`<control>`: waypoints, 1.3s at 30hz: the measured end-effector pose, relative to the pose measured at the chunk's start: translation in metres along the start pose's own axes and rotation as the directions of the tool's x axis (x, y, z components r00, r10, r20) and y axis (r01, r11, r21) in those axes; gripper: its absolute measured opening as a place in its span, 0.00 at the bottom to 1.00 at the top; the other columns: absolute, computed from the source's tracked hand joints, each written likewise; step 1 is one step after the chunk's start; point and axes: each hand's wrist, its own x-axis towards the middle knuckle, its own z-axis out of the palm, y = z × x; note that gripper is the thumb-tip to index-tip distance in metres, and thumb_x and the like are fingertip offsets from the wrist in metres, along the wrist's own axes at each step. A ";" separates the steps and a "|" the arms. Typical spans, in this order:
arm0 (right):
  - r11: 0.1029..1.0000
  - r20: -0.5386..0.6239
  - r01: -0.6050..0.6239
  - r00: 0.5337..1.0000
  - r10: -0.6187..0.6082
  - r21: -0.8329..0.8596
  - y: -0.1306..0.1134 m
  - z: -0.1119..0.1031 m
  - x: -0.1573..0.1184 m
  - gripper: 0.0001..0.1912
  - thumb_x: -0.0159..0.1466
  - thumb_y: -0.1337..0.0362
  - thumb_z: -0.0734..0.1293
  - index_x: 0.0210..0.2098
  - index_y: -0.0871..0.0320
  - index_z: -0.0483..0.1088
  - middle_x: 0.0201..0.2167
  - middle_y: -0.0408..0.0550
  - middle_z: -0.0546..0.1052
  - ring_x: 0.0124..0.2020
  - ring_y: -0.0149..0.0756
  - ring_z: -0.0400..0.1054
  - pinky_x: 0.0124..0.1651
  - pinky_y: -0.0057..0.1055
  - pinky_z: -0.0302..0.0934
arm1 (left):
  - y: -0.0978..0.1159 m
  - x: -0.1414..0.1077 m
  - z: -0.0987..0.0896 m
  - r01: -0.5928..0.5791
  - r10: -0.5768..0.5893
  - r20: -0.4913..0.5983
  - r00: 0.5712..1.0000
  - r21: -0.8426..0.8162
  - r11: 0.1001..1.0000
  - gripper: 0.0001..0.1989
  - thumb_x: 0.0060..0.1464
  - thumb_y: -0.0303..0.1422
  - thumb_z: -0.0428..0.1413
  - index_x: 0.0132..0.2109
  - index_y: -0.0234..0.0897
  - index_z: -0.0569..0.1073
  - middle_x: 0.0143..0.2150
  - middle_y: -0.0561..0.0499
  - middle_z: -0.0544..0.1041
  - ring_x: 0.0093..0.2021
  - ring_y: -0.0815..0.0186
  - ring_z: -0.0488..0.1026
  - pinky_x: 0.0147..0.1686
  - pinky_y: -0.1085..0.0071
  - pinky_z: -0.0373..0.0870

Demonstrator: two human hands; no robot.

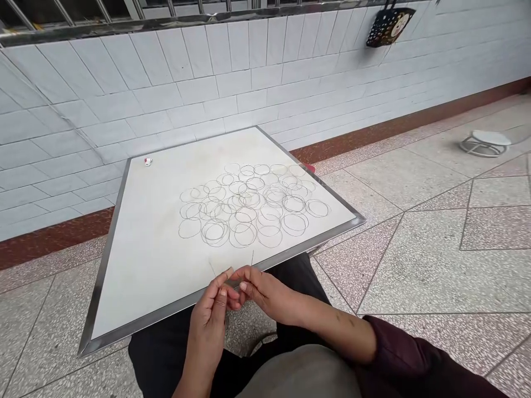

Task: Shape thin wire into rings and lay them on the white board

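Whiteboard edge [145, 320], left hand [207, 326], right hand [265, 293] raised, fingers [244, 286] meeting

The left hand [209, 315] and right hand [265, 293] came together, pinched over something too fine to make out, at the near edge of a metal-framed white board [136, 265] that lay across the person's dark trousers [157, 359]. Dozens of thin wire rings [249, 204] lay overlapping in the middle of the board, with a small red-and-white object [148, 161] near its far corner. Beyond rose a white tiled wall [166, 66], and a low round stool [485, 143] stood on the speckled stone floor [415, 276] to the right
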 end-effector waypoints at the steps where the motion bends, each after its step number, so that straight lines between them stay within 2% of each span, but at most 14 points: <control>1: 0.998 0.009 -0.014 1.000 0.015 -0.056 -0.001 -0.003 0.000 0.16 0.75 0.56 0.53 0.54 0.59 0.60 0.34 0.47 0.75 0.38 0.37 0.72 0.46 0.37 0.66 | 0.002 0.001 0.002 -0.010 0.010 0.019 1.000 0.037 0.999 0.24 0.59 0.47 0.57 0.56 0.39 0.77 0.34 0.51 0.76 0.33 0.64 0.73 0.40 0.64 0.73; 4: 0.974 0.025 -0.047 0.998 0.054 -0.221 -0.008 -0.012 0.002 0.12 0.74 0.63 0.54 0.52 0.59 0.63 0.37 0.50 0.77 0.39 0.39 0.73 0.45 0.37 0.66 | 0.007 0.005 0.011 -0.012 0.006 0.055 0.998 0.113 0.994 0.25 0.61 0.48 0.53 0.58 0.38 0.76 0.35 0.49 0.76 0.36 0.62 0.73 0.41 0.63 0.73; 7: 0.949 0.034 -0.060 0.997 0.074 -0.310 -0.013 -0.023 0.004 0.11 0.73 0.66 0.55 0.50 0.59 0.65 0.37 0.50 0.77 0.37 0.38 0.73 0.42 0.35 0.65 | 0.008 0.010 0.020 -0.021 0.015 0.041 0.999 0.158 0.987 0.25 0.63 0.48 0.51 0.59 0.39 0.75 0.35 0.50 0.74 0.37 0.62 0.73 0.42 0.63 0.73; 11: 0.928 0.022 -0.093 0.994 0.108 -0.362 -0.020 -0.038 0.005 0.09 0.73 0.67 0.56 0.48 0.59 0.66 0.35 0.49 0.77 0.34 0.36 0.71 0.40 0.32 0.64 | 0.008 0.017 0.031 -0.077 0.074 0.024 0.997 0.175 0.981 0.25 0.64 0.48 0.49 0.61 0.43 0.73 0.34 0.51 0.73 0.37 0.62 0.73 0.46 0.61 0.72; 15: 0.924 0.034 -0.126 0.988 0.148 -0.362 -0.031 -0.052 0.005 0.11 0.74 0.66 0.53 0.47 0.59 0.65 0.33 0.48 0.77 0.34 0.35 0.71 0.39 0.31 0.63 | 0.019 0.024 0.039 -0.119 0.118 0.021 0.993 0.263 0.957 0.26 0.65 0.48 0.46 0.63 0.42 0.71 0.34 0.51 0.73 0.42 0.61 0.73 0.53 0.60 0.69; 18: 0.912 0.070 -0.140 0.981 0.181 -0.386 -0.036 -0.062 0.005 0.12 0.74 0.67 0.52 0.47 0.59 0.65 0.33 0.47 0.76 0.33 0.34 0.71 0.37 0.29 0.62 | 0.029 0.029 0.047 -0.110 0.101 0.044 0.994 0.323 0.940 0.27 0.65 0.48 0.45 0.64 0.42 0.70 0.31 0.52 0.71 0.37 0.62 0.73 0.51 0.60 0.69; 20: 0.864 0.110 -0.110 0.976 0.187 -0.490 -0.037 -0.069 0.005 0.11 0.74 0.69 0.53 0.45 0.60 0.66 0.33 0.48 0.76 0.32 0.34 0.71 0.35 0.29 0.61 | 0.032 0.033 0.053 -0.092 0.062 0.098 0.993 0.346 0.934 0.28 0.65 0.48 0.45 0.64 0.40 0.71 0.28 0.52 0.69 0.33 0.62 0.71 0.44 0.61 0.71; 22: 0.767 0.157 -0.035 0.972 0.176 -0.641 -0.037 -0.074 0.005 0.10 0.72 0.72 0.55 0.42 0.61 0.68 0.38 0.51 0.76 0.32 0.35 0.71 0.34 0.30 0.60 | 0.031 0.039 0.060 -0.086 0.032 0.153 0.988 0.356 0.931 0.28 0.65 0.48 0.46 0.63 0.39 0.72 0.27 0.52 0.69 0.32 0.61 0.70 0.40 0.62 0.71; 25: 0.619 0.198 0.051 0.965 0.172 -0.784 -0.036 -0.082 0.004 0.10 0.70 0.73 0.57 0.42 0.62 0.70 0.45 0.55 0.74 0.34 0.37 0.71 0.34 0.31 0.60 | 0.029 0.046 0.068 -0.093 0.024 0.204 0.979 0.340 0.936 0.28 0.65 0.48 0.46 0.63 0.39 0.72 0.28 0.51 0.69 0.33 0.61 0.69 0.39 0.63 0.69; 32: 0.536 0.230 0.062 0.940 0.251 -0.842 -0.039 -0.089 -0.001 0.12 0.70 0.74 0.57 0.41 0.62 0.72 0.42 0.55 0.76 0.38 0.42 0.74 0.36 0.33 0.61 | 0.028 0.048 0.080 -0.074 0.008 0.307 0.952 0.202 0.977 0.23 0.65 0.45 0.48 0.59 0.39 0.75 0.27 0.54 0.68 0.33 0.64 0.68 0.43 0.64 0.68; 34: 0.566 0.204 0.032 0.948 0.244 -0.824 -0.039 -0.087 -0.004 0.11 0.70 0.73 0.58 0.41 0.63 0.72 0.40 0.57 0.77 0.39 0.43 0.74 0.37 0.35 0.62 | 0.028 0.045 0.082 -0.064 0.023 0.306 0.952 0.126 0.990 0.21 0.64 0.44 0.50 0.55 0.38 0.77 0.27 0.54 0.68 0.32 0.64 0.68 0.41 0.65 0.68; 37: 0.777 0.126 -0.033 0.982 0.144 -0.628 -0.036 -0.087 -0.012 0.10 0.69 0.71 0.59 0.48 0.61 0.69 0.39 0.52 0.78 0.37 0.39 0.73 0.40 0.34 0.64 | 0.027 0.041 0.082 -0.034 0.032 0.269 0.963 0.001 0.999 0.18 0.64 0.43 0.52 0.49 0.37 0.79 0.29 0.52 0.72 0.30 0.65 0.68 0.36 0.67 0.68; 39: 0.904 0.135 -0.033 0.986 0.100 -0.427 -0.034 -0.089 -0.019 0.15 0.67 0.72 0.62 0.53 0.58 0.66 0.39 0.47 0.78 0.36 0.34 0.72 0.40 0.31 0.66 | 0.026 0.039 0.080 -0.013 0.027 0.245 0.969 -0.058 0.998 0.16 0.64 0.42 0.52 0.46 0.37 0.79 0.31 0.51 0.75 0.30 0.66 0.68 0.36 0.68 0.67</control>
